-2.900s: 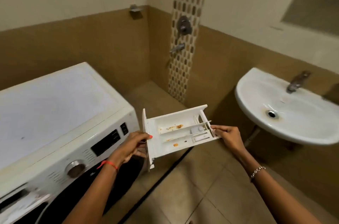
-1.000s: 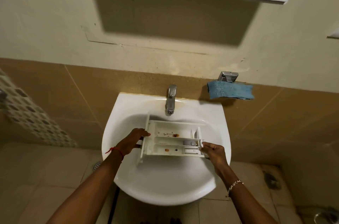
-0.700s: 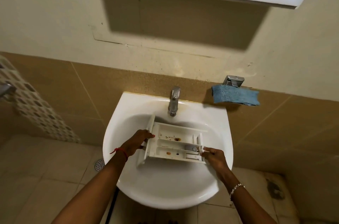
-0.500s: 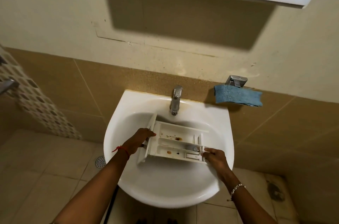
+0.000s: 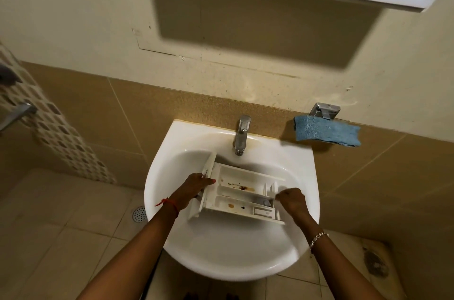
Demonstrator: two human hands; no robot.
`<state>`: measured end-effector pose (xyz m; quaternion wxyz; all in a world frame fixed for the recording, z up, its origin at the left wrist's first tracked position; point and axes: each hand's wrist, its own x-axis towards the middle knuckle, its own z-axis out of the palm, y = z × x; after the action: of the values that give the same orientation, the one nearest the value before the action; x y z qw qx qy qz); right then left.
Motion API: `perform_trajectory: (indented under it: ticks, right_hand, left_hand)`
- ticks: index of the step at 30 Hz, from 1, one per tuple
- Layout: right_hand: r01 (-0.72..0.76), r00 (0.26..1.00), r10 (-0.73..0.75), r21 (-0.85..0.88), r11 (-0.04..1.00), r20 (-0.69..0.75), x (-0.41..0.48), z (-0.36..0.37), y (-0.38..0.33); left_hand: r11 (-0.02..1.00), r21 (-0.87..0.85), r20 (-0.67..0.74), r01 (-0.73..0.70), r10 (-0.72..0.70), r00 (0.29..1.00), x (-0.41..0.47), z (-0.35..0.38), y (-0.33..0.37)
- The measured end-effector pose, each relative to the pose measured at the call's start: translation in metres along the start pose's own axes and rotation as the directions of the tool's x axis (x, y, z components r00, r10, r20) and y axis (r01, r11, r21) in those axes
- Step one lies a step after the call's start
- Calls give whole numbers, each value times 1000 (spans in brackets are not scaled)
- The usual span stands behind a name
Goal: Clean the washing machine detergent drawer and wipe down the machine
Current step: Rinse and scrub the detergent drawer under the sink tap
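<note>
Over the white sink [image 5: 186,245], left hand [image 5: 194,189] and right hand [image 5: 292,201] grip opposite ends of the stained detergent drawer [image 5: 242,195].

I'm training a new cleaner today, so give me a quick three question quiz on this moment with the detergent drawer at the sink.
1. True or false: water is running from the tap onto the detergent drawer.
2. Where is the blue cloth? A: inside the drawer. B: on the wall, right of the tap. C: draped over the tap.
3. Which holds the drawer's front-panel end, the left hand or the right hand?
Key: 1 false; 2 B; 3 left hand.
</note>
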<state>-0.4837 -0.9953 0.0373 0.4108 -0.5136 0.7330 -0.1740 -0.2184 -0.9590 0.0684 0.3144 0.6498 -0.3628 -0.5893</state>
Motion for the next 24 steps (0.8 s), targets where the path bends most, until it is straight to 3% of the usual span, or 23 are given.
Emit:
perform_trajectory:
  ticks: [4, 11, 15, 24]
  right_hand:
    - [199, 975, -195, 25, 980, -110, 9, -3, -52]
    - [490, 869, -486, 21, 872, -97, 16, 16, -134]
    - [528, 849, -525, 82, 845, -59, 28, 36, -144]
    - [538, 837, -532, 11, 843, -130, 30, 40, -155]
  left_hand:
    - [996, -52, -58, -76, 73, 996, 0, 0, 2]
    - [981, -28, -152, -192, 186, 971, 3, 4, 13]
    - [983, -46, -129, -177, 170, 977, 7, 1, 12]
    - [982, -71, -88, -176, 169, 982, 5, -2, 7]
